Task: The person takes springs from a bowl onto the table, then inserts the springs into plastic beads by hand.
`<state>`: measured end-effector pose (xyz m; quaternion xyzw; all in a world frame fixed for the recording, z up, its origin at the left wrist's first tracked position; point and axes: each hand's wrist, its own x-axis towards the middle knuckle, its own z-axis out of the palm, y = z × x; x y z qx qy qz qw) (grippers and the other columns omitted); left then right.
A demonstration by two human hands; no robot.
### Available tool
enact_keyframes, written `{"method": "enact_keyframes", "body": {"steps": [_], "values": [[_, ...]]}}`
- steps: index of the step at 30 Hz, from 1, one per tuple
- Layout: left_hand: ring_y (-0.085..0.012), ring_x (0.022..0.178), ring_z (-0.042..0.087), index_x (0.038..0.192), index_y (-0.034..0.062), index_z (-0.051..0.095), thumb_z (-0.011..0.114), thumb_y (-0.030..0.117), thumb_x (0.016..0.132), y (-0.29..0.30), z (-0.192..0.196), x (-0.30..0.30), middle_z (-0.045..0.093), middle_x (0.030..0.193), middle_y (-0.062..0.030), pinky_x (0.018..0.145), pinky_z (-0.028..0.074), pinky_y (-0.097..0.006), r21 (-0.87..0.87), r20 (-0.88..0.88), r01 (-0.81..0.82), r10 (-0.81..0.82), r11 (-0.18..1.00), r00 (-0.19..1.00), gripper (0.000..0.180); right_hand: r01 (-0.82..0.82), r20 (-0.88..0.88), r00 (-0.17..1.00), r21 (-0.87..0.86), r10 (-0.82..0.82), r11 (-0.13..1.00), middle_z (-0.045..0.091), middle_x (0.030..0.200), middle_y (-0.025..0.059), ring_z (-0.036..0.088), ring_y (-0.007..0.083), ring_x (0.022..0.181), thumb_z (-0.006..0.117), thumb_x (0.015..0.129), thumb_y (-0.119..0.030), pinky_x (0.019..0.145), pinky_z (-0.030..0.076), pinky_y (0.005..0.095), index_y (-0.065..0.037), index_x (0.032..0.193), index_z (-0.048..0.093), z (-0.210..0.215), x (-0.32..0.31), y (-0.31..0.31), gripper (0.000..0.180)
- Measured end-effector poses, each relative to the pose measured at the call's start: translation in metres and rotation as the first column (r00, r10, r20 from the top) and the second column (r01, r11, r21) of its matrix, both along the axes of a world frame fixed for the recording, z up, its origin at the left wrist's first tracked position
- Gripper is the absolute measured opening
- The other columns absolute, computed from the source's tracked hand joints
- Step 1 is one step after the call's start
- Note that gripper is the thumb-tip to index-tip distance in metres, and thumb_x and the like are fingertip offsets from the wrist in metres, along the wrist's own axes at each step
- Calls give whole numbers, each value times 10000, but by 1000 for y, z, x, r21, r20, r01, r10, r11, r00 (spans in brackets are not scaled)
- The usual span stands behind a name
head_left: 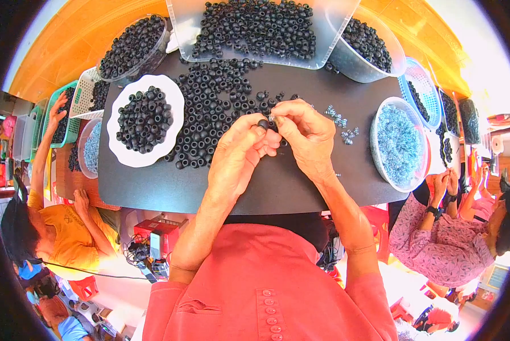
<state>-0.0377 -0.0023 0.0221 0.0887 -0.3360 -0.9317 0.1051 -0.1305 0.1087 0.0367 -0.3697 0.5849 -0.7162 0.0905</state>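
Note:
Above the middle of the dark table (pixel 135 184), my left hand (pixel 236 149) pinches a small round black piece (pixel 263 123) between thumb and fingertips. My right hand (pixel 310 138) meets it there, thumb and forefinger closed together at the piece. Something small and shiny shows at the right fingertips; it may be a metal spring, but I cannot make it out fully. Just beyond and left of my hands spreads a loose heap of black ball-shaped pieces with holes (pixel 206 105). Small metal springs (pixel 335 116) lie in a little group right of my right hand.
A white scalloped plate (pixel 120 145) of black pieces stands left. A clear bin (pixel 260 59) and tubs of them line the far edge. At right is a round tub (pixel 378 162) full of springs. One person (pixel 67 233) works at left, another (pixel 437 244) at right.

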Motion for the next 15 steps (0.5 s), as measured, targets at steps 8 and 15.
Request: {"method": "enact_keyframes", "body": {"steps": [8,15], "values": [[-96,734,548,1091,-4,562,516,42,912,5,-4,-2,589,801,-24,689,464,-247,-405,31,-116,141,907,990,191,-108,115,988,32,104,994,602,927,82,601,120,663,556,878,51,577,498,232,29,973,616,-9,-1,2,115],[-96,759,547,1082,7,569,511,73,928,7,-1,-2,589,843,-20,705,464,-241,-351,-10,-116,121,929,993,177,-156,161,975,24,151,987,605,910,89,608,131,660,553,878,53,573,508,251,28,987,609,-5,-2,2,125]]}}
